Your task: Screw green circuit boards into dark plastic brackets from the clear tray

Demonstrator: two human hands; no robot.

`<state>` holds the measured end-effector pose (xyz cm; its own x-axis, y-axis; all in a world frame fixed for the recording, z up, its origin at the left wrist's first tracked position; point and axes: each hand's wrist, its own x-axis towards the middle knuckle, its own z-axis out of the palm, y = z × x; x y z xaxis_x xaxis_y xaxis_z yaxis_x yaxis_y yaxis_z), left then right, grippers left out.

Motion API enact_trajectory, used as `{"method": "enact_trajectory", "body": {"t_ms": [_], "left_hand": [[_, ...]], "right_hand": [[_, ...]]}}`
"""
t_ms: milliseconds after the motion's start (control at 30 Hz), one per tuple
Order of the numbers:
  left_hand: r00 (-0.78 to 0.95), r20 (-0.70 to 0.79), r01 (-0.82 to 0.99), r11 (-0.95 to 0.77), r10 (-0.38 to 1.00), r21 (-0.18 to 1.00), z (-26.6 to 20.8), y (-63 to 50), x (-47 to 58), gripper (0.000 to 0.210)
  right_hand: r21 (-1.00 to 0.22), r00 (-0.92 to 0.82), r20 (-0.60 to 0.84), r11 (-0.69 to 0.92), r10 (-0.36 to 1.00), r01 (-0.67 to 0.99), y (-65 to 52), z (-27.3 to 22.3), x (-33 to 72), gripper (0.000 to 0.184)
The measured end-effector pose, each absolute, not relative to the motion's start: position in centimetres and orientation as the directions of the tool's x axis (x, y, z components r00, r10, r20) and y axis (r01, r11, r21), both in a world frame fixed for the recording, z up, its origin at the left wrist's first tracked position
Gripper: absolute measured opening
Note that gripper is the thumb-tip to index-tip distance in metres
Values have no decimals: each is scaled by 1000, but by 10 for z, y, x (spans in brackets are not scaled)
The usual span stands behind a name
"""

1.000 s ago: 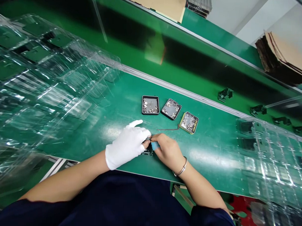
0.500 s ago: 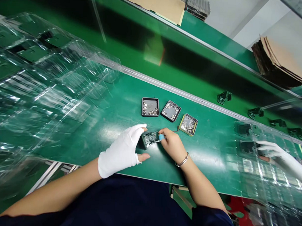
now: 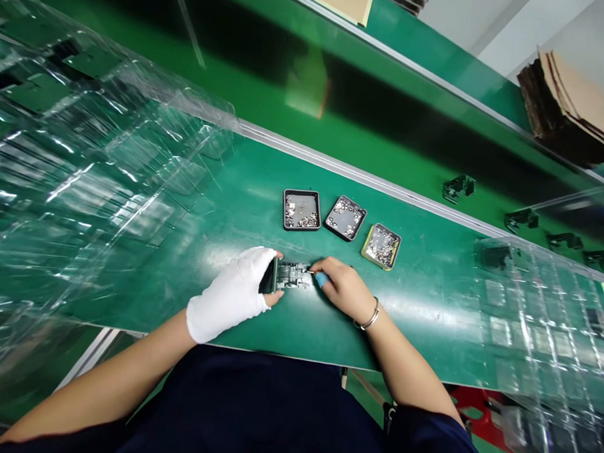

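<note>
My left hand [image 3: 234, 290], in a white glove with bare fingertips, grips a dark green and black frame-like part [image 3: 271, 275] between thumb and fingers. Metal-looking mechanism pieces [image 3: 294, 275] stick out from its right side. At that end, my right hand [image 3: 343, 288] is bare except for a blue wrap [image 3: 322, 279] on one finger. Its fingertips pinch together beside the mechanism; what they hold is too small to make out. Just beyond the hands lie three small square trays: a left one [image 3: 301, 228], a middle one [image 3: 346, 217] and a yellow-edged one [image 3: 381, 246], with small shiny metal pieces.
Stacked clear plastic trays [image 3: 99, 171] fill the left side of the green bench [image 3: 222, 216]. Another clear compartment tray [image 3: 523, 316] lies at the right, with a dark part [image 3: 498, 258] inside. Behind runs a metal rail [image 3: 334, 166]. Cardboard sheets [image 3: 577, 105] stand at upper right.
My left thumb and fingers have closed round the part, which has turned level and shifted left. My right hand stays at its end. At right, another person's gloved hand has left view.
</note>
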<state>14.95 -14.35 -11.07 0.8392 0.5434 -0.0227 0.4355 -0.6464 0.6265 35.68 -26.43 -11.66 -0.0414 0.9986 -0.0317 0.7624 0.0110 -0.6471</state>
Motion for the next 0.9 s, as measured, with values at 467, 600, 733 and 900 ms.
{"method": "enact_trajectory", "body": {"t_ms": [467, 600, 733, 900], "left_hand": [[853, 19, 405, -686, 521, 604, -111, -143, 152, 44], [851, 5, 409, -668, 526, 622, -111, -143, 152, 44], [854, -4, 412, -672, 520, 615, -112, -144, 151, 46], [860, 7, 399, -682, 510, 613, -112, -143, 151, 47]], "right_hand": [[-406, 31, -212, -117, 977, 906, -258, -109, 339, 27], [-582, 12, -162, -105, 987, 806, -261, -111, 348, 29], [-643, -30, -137, -66, 990, 763, -265, -112, 353, 32], [-438, -25, -243, -87, 970, 895, -263, -105, 338, 28]]}}
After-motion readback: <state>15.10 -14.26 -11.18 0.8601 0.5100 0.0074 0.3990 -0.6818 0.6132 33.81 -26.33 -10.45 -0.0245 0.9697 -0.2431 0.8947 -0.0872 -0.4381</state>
